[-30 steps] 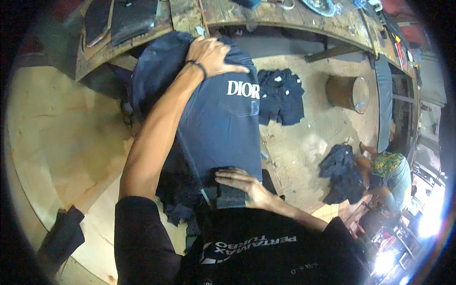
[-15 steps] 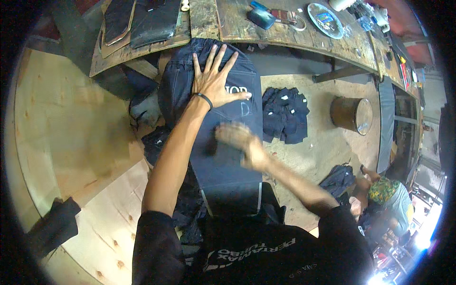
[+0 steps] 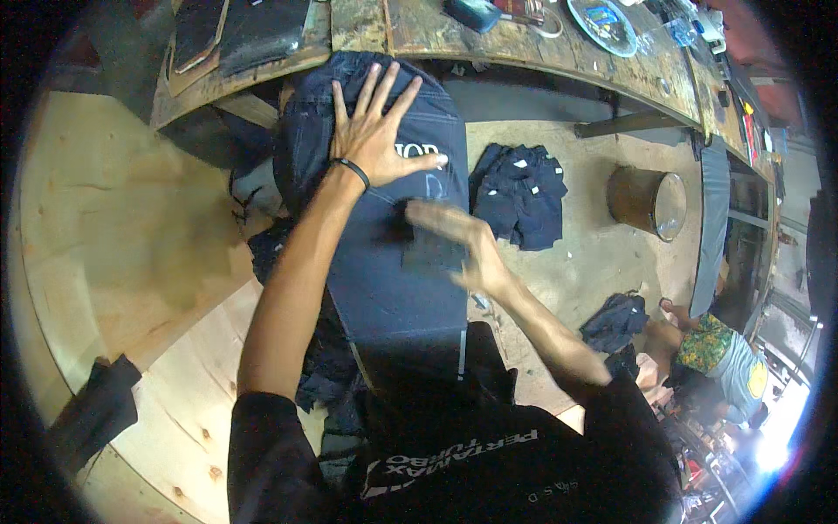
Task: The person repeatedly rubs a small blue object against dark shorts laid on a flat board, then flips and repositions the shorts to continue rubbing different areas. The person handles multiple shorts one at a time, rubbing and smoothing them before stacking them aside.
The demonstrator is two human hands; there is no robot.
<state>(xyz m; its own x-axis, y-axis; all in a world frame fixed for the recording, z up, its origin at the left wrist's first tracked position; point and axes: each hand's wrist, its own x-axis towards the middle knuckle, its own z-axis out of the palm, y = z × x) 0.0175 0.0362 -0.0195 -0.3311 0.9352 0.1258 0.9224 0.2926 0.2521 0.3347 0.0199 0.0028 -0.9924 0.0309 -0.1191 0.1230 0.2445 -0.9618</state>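
A dark blue pair of denim pants lies stretched over a long, round-ended form in front of me, its gathered waistband at the far end. My left hand presses flat on its upper part, fingers spread, beside white printed lettering and a pale chalk-like mark. Lower down and to the right, my right hand is over the cloth, blurred by motion. A dark, squarish patch shows between its fingers and thumb; whether that is a held piece or part of the garment I cannot make out.
A worn wooden workbench runs across the far side, bearing a round plate. Folded dark shorts lie on the floor to the right, near a round stool. Plywood stands at left. Another person crouches at right.
My right hand has shifted on the cloth and turned, its fingers now extended leftward with the thumb lower. My left hand keeps its place on the garment. The whole view has shifted slightly.
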